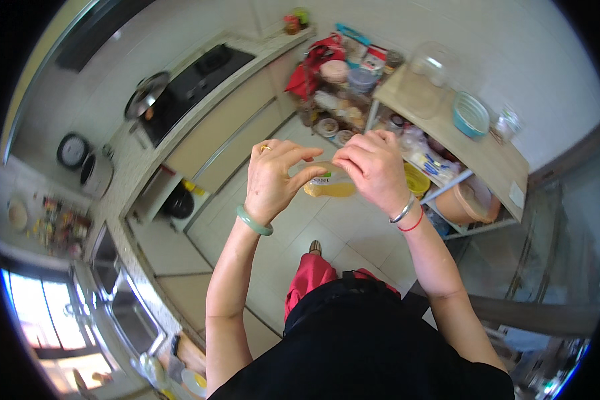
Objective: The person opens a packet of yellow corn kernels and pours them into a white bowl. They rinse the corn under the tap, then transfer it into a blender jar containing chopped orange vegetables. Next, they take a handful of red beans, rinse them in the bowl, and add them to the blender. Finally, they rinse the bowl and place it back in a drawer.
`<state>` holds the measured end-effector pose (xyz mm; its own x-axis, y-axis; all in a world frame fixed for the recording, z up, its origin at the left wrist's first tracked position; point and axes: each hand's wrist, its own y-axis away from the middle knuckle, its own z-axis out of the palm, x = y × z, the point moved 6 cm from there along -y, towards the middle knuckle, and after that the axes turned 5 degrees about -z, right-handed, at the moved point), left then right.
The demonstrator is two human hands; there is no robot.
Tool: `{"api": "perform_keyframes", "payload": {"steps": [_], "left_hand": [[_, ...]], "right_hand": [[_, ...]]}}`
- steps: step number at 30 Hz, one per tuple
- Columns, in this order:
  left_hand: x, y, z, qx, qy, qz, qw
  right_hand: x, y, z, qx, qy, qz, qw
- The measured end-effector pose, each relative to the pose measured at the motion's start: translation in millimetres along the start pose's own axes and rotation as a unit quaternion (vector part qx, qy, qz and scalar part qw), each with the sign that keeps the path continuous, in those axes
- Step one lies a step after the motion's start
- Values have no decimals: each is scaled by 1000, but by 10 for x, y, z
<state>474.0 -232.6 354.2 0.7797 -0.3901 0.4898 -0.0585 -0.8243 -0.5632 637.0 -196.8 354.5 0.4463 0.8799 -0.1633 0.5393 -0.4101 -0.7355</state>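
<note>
A small clear plastic packet (330, 189) with yellow contents in its lower part hangs in front of me at chest height, above the floor. My right hand (375, 163) pinches its upper right edge between thumb and fingers. Beside its upper left edge is my left hand (273, 175), thumb and index finger curved with a gap between them. The left thumb tip overlaps the packet; whether it presses on it is hard to see. A green bangle circles my left wrist, and a silver bracelet and red cord are on the right.
Left runs a counter with a black cooktop (203, 80), a lidded pan (147, 97) and a sink (135, 313). At the right stands a wooden shelf unit (457, 110) bearing a blue basket (471, 115). Bags and tubs crowd the far corner rack. An orange bucket (461, 203) sits low right.
</note>
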Motion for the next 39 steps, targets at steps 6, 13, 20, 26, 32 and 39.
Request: {"api": "perform_keyframes", "payload": {"steps": [6,13,20,26,32,39], "left_hand": [[266,-751,853,-23,51,127,990],[297,-1509,1584,-92,141,166,972],[528,-2089,2212,-153,156,249,944],[869,-2531,2813,-167,205,257,930],[1306,-2960,3590,-209,298,237,901],[2005,-3493,4577,-239,361,218,875]], "right_hand": [[714,216,-443,5,105,61,993],[1482,455,-884,-3,148,172,974],[2014,659,-1094,13,202,280,938],[2512,917,-1513,63,182,364,911],[2953,1271,-2058,89,251,428,864],[3718,1643,-2756,174,282,470,819]]}}
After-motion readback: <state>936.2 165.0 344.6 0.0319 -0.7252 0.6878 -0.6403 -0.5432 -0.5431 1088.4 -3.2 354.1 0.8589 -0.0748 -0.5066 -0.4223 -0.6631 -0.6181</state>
